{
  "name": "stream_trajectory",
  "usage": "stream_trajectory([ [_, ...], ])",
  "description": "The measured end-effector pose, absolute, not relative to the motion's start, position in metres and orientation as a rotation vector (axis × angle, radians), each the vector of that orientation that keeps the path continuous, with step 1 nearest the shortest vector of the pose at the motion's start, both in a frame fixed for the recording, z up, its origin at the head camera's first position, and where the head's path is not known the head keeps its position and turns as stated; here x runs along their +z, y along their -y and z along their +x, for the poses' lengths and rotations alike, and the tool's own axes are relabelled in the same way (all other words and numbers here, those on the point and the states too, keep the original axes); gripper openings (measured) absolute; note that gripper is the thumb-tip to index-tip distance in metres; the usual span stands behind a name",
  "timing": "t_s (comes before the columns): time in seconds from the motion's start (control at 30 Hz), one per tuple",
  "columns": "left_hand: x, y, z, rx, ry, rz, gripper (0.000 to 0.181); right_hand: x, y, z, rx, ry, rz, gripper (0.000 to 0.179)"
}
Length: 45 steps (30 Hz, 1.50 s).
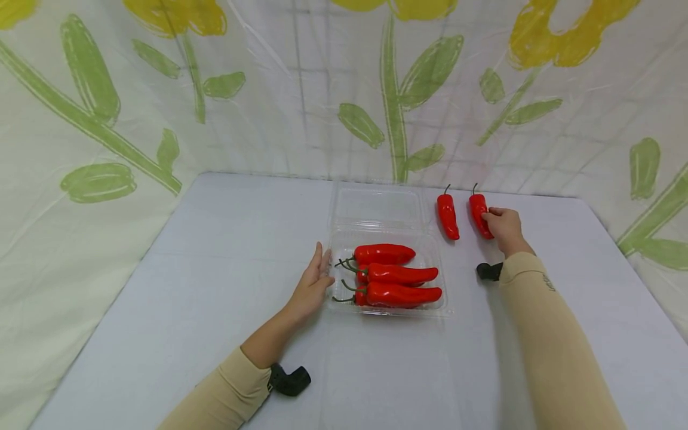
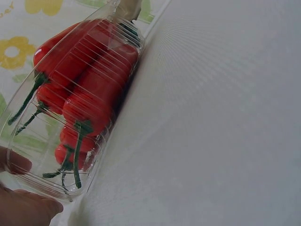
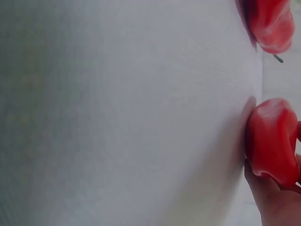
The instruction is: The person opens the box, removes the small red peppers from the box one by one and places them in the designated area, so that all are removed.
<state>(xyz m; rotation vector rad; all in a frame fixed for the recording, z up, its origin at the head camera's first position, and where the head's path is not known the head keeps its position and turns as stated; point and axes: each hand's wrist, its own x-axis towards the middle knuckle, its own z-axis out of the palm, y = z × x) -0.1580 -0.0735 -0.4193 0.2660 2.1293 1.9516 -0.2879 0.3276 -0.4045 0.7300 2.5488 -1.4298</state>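
My right hand (image 1: 506, 228) grips a red pepper (image 1: 477, 209) at the back right of the table; in the right wrist view fingers and thumb close round this pepper (image 3: 272, 141). A second red pepper (image 1: 447, 216) lies just left of it. At the middle stands a clear plastic container (image 1: 438, 254), its lid (image 1: 378, 208) folded open toward the back. Several red peppers (image 1: 400, 273) with green stems are stacked inside. My left hand (image 1: 309, 291) holds the container's left edge, thumb and fingers about the rim, as the left wrist view also shows.
White cloth covers the table (image 1: 242, 239). Behind it hangs a pale curtain (image 1: 269, 119) printed with yellow flowers and green leaves. A dark device (image 1: 290, 381) sits at the left wrist, and another dark device (image 1: 488, 272) shows by the right wrist.
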Motion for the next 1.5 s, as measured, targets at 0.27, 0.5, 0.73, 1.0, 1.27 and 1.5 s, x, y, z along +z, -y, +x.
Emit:
stream_trajectory([
  [0.27,-0.420,0.073,-0.158,1.957,-2.126,0.279,0.072,-0.396,-0.327,-0.285,-1.514,-2.531,0.745,0.058],
  [0.5,-0.421,0.074,-0.158,1.971,-2.114,0.289,0.073,-0.382,-0.320,-0.281,-1.547,-2.587,0.691,0.061],
  [0.73,-0.423,0.074,-0.159,1.981,-2.102,0.305,0.073,-0.368,-0.309,-0.271,-1.564,-2.569,0.562,0.063],
  [1.0,-0.423,0.074,-0.159,1.973,-2.104,0.283,0.073,-0.358,-0.299,-0.260,-1.576,-2.479,0.409,0.066],
  [1.27,-0.423,0.073,-0.159,1.983,-2.096,0.286,0.073,-0.346,-0.287,-0.247,-1.757,-2.240,0.220,0.063],
  [1.5,-0.425,0.074,-0.160,1.987,-2.087,0.290,0.073,-0.349,-0.273,-0.233,-1.819,-2.171,0.042,0.063],
])
